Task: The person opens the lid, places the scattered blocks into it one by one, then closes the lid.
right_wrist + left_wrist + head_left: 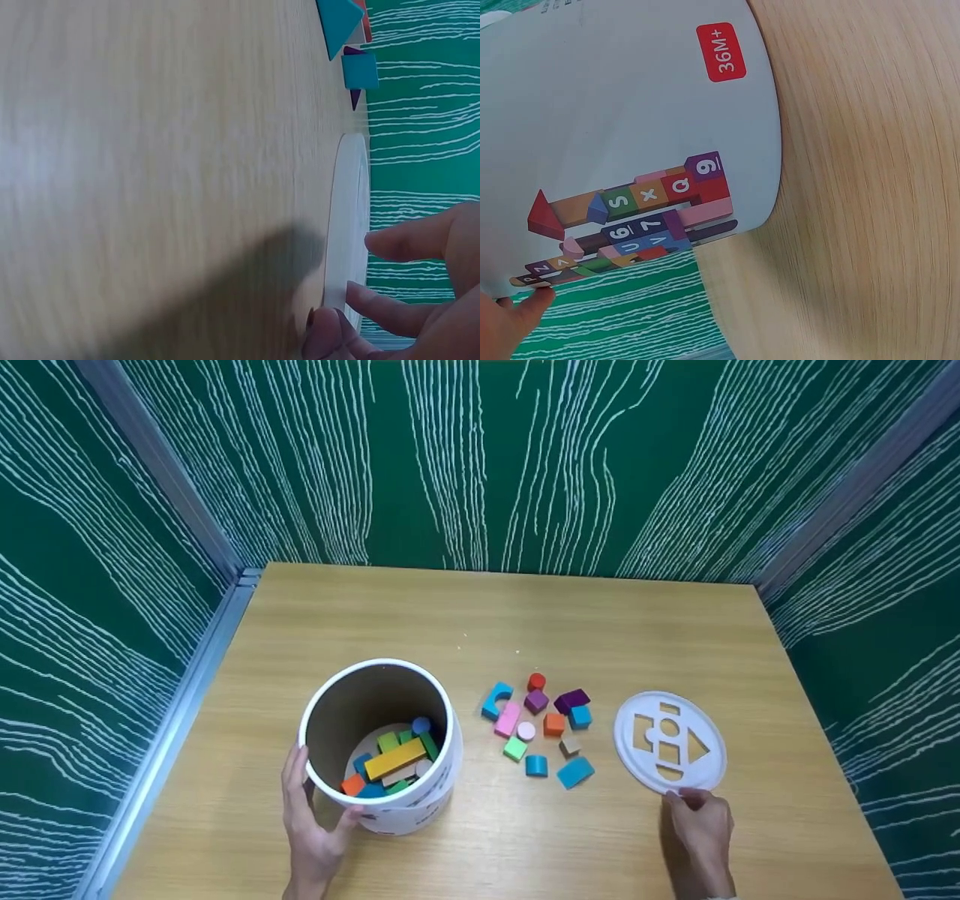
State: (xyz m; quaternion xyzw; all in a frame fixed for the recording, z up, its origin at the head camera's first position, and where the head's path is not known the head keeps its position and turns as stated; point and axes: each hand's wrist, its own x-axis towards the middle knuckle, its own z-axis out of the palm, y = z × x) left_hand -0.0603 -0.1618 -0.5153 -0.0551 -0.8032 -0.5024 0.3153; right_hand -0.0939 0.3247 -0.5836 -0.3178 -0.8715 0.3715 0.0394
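Note:
A white cylindrical bucket with an open top stands at the left, several coloured toy blocks lying inside. My left hand holds its near-left side, fingers along the outer wall by the rim and thumb at the front. Printed block pictures and a red label show on the bucket's wall in the left wrist view. On the right, a round white lid with shaped cut-outs lies on the table. My right hand grips its near edge; the right wrist view shows the thumb low at that edge and fingers over the top.
Several loose blocks lie in a group between bucket and lid, among them a blue arch, a pink block and a green block. Green walls with white lines enclose the wooden table at the back and sides.

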